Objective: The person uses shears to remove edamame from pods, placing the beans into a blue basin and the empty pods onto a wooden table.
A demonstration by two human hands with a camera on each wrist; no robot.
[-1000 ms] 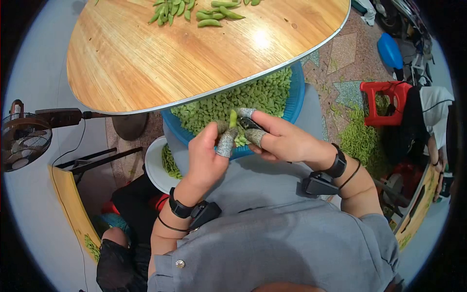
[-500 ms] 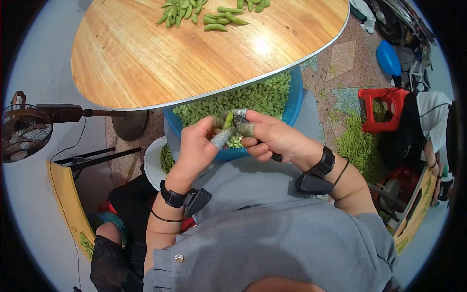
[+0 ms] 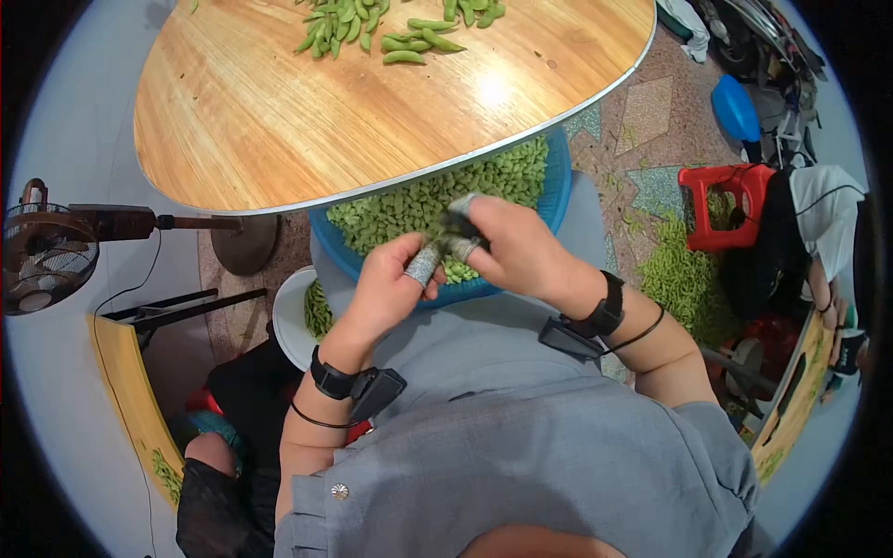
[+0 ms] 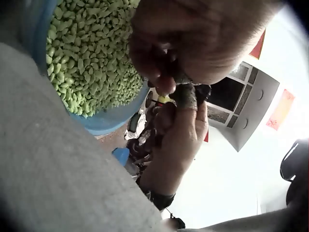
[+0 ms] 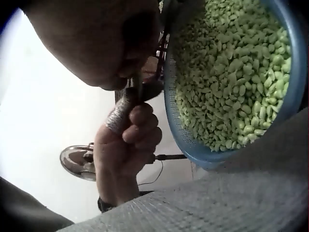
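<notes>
Over the basin both hands meet, fingertips close together and wrapped in grey tape. My left hand (image 3: 389, 279) pinches a green soybean pod (image 4: 164, 99) between thumb and forefinger; it is mostly hidden by fingers in the wrist views. My right hand (image 3: 521, 244) grips a small black tool (image 3: 458, 223), its tip blurred at the pod and the rest inside the hand. Beneath them the blue basin (image 3: 558, 186) holds a deep heap of shelled green beans (image 5: 227, 77).
A round-edged wooden table (image 3: 326, 121) overhangs the basin, with whole pods (image 3: 339, 23) at its far side. A white bucket (image 3: 290, 316) with pods stands left of the basin. On the right are a red stool (image 3: 726, 232) and a pod heap (image 3: 684, 270) on the floor.
The right hand has turned and lifted at the left fingertips, its knuckles now higher. The green pod, upright between the fingers before, is now mostly covered.
</notes>
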